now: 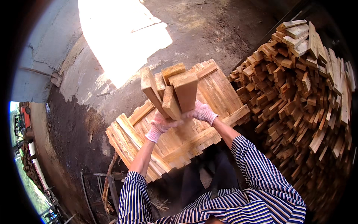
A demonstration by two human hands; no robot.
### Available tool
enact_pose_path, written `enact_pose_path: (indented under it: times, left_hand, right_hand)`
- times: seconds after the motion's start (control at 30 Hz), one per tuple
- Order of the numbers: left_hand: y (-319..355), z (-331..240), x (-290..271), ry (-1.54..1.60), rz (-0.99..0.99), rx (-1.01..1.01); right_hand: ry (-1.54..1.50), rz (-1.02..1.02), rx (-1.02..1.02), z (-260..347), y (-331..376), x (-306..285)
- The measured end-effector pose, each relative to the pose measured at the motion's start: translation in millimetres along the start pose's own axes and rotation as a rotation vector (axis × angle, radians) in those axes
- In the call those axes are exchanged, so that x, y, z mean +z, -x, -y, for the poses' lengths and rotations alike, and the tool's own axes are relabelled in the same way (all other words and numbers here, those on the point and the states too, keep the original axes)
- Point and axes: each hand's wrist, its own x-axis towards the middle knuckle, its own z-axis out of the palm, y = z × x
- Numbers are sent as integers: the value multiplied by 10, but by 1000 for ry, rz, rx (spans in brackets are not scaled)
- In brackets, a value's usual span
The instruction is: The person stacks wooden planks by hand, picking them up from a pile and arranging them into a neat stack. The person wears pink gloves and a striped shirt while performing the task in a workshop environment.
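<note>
Between my two gloved hands stands a bundle of several short wooden boards (186, 89), upright with their cut ends toward me. My left hand (163, 124), in a pinkish-white knit glove, closes on the lower left side of the bundle. On its lower right side my right hand (201, 113), gloved alike, closes too. Parts of the fingers are hidden behind the wood. Beneath lies a wide wooden panel (220, 87) of planks side by side, with cross battens on it. Whether the bundle's lower ends touch the panel I cannot tell.
A tall stack of sawn wood strips (287, 89) rises at the right. A metal frame (87, 186) with sticks stands at the lower left. A long-handled tool (56, 77) leans by the grey wall (41, 52). Bright sunlight falls on the dirt floor (209, 30).
</note>
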Motion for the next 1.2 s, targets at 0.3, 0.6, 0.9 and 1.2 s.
enact_pose_path:
  times: [0.3,0.6,0.9,1.2]
  left_hand:
    - [-880,91,999,793,-655,-122]
    - [-1553,865,1600,319,-594,-733]
    - [-1084,142,1232,-98,-468,-655]
    - [-1581,-1849,2316,-18,80,-182]
  right_hand:
    - [-216,-408,-112,-403,270,-536]
    - [377,-197,276,-1128,503,-822]
    - [78,-641,490,-1093,2763,-87]
    - [-270,-1167,153,-24,4129,-341]
